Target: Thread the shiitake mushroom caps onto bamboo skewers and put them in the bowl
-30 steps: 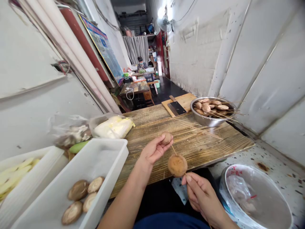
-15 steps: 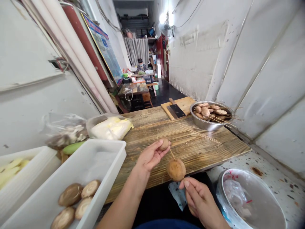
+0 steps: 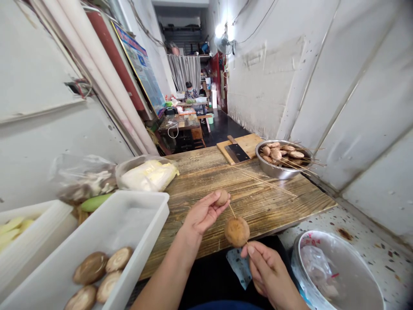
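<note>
My left hand (image 3: 206,211) grips a small brown mushroom cap (image 3: 222,197) between thumb and fingers, over the wooden table. A thin wooden skewer (image 3: 232,211) runs from that cap through a second, larger mushroom cap (image 3: 237,231). Below the larger cap, my right hand (image 3: 266,262) pinches the skewer's lower end between thumb and fingertips. To the left, several mushrooms (image 3: 91,268) lie in a white plastic tray (image 3: 160,202), some with the pale underside up. Loose skewers (image 3: 267,183) lie on the table beyond my hands.
A steel bowl (image 3: 280,173) of skewered mushrooms stands at the table's (image 3: 196,172) far right. Beside it a cleaver (image 3: 237,153) rests on a cutting board (image 3: 253,144). Bagged cabbage (image 3: 146,174) sits at the left. A lined bin (image 3: 342,271) stands right of the table; a person (image 3: 190,91) is far behind.
Both hands keep their grip on the mushroom and skewer, with almost no movement. The whole view has shifted slightly.
</note>
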Action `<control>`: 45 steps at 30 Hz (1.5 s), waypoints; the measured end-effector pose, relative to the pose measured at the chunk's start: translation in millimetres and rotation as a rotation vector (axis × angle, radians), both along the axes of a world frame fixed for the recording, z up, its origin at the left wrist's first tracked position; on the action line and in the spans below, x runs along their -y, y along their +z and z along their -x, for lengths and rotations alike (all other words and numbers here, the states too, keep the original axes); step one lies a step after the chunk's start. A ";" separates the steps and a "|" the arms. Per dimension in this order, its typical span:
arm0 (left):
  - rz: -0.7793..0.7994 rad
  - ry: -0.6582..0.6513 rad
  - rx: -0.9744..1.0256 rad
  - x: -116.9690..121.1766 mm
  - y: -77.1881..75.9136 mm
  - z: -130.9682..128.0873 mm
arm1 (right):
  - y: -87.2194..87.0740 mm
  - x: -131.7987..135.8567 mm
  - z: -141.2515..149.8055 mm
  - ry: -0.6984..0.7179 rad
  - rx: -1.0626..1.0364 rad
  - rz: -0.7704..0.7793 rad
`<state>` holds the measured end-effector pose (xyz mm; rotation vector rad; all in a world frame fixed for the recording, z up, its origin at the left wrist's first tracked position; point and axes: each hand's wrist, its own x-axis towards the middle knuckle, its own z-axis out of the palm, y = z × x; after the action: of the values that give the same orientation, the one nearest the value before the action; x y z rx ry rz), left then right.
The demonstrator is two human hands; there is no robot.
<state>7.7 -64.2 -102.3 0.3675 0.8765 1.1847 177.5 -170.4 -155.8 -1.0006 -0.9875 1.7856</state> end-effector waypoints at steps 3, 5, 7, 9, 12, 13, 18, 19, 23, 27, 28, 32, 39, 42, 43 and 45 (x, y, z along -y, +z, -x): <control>-0.044 -0.023 -0.014 1.2 -1.3 0.9 | 1.2 -0.3 0.6 0.003 -0.018 0.011; -0.060 -0.036 -0.022 2.2 -1.2 1.0 | 1.7 -0.3 0.9 0.001 -0.023 0.010; -0.061 -0.041 -0.024 3.2 -0.5 0.4 | 1.7 -0.2 1.1 -0.012 -0.018 0.000; -0.056 -0.037 -0.023 4.3 0.3 -0.7 | 1.4 0.0 1.4 -0.024 -0.011 -0.016; -0.063 -0.046 -0.025 5.7 0.6 -2.3 | 0.8 0.5 2.1 -0.027 -0.006 -0.029; -0.073 -0.057 -0.029 6.1 0.4 -2.6 | 0.7 0.6 2.3 -0.027 -0.005 -0.027; -0.092 -0.066 -0.052 7.6 0.1 -3.0 | 2.0 0.3 3.2 -0.025 0.004 -0.015; -0.093 -0.062 -0.051 8.0 0.4 -3.0 | 2.4 0.2 3.3 -0.024 0.007 -0.013; -0.112 -0.072 -0.046 10.1 1.8 -3.4 | 2.3 0.9 3.2 -0.018 0.009 -0.004; -0.113 -0.110 -0.064 11.9 1.3 -3.7 | -0.7 1.2 2.4 -0.013 0.019 -0.012; -0.115 -0.117 -0.066 12.2 0.6 -3.5 | -1.4 0.8 2.3 -0.015 0.025 -0.015; -0.115 -0.132 -0.070 12.7 -4.4 -2.9 | -1.9 -1.3 2.4 -0.021 0.042 -0.016; -0.112 -0.151 -0.062 16.2 -8.3 -5.4 | 3.4 -4.4 5.5 -0.036 0.027 -0.012; -0.139 -0.174 -0.080 18.0 -6.9 -4.4 | 2.1 -7.5 5.5 -0.044 0.035 -0.018; -0.160 -0.182 -0.089 18.3 -6.4 -3.8 | 0.8 -8.6 5.5 -0.047 0.042 -0.032; -0.203 -0.177 -0.106 18.4 -5.8 -3.1 | -2.4 -10.2 6.2 -0.032 0.058 -0.075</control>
<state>10.7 -82.6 -108.1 0.6645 0.7991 1.0991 171.3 -160.2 -158.2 -1.0210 -1.0609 1.6898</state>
